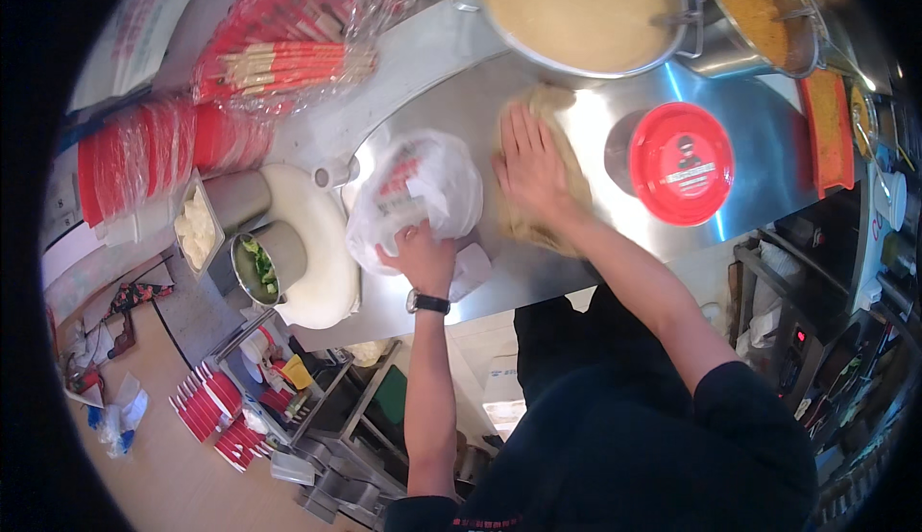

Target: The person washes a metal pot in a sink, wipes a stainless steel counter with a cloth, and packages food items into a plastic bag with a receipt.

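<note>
My left hand (425, 258), with a watch on the wrist, grips the gathered part of a white plastic bag (439, 172) that bears red writing. The bag stands on a stainless steel counter (648, 244), and its contents are hidden. A pale paper slip (472, 273) lies by the bag's near side. My right hand (533, 165) presses flat, fingers extended, on a tan cloth (569, 222) spread on the steel. Right of the cloth sits a round tub with a printed red lid (681, 165).
Large pots of pale broth (576, 10) and orange soup (749, 13) stand along the far edge. At left are a metal container of greens (263, 265), a square container of white pieces (194, 229), and wrapped chopsticks (288, 67). An orange-red tray (828, 129) sits far right.
</note>
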The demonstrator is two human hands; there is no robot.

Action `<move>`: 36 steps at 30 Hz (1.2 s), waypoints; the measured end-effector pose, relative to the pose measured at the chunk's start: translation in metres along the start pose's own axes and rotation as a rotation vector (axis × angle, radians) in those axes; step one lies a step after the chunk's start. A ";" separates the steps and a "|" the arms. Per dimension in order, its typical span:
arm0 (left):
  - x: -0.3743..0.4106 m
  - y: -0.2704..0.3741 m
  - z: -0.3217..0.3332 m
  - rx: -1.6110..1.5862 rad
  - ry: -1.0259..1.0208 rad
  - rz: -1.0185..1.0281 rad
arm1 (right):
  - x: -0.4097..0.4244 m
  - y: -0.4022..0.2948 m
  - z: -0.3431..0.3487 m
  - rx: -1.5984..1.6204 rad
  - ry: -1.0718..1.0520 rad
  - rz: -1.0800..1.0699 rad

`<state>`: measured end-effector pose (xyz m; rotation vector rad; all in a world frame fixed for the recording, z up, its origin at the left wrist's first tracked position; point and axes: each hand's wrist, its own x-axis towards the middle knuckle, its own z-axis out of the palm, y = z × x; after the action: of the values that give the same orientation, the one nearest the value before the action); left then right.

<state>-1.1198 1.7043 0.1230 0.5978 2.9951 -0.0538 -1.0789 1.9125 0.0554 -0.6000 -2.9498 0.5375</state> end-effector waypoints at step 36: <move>-0.068 -0.039 -0.086 -0.488 -0.044 0.370 | -0.060 -0.084 -0.077 1.274 0.043 0.533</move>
<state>-1.0788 1.6470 0.2156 1.0388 2.6452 0.6516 -1.0424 1.8412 0.1560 -1.0698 -1.7222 2.0648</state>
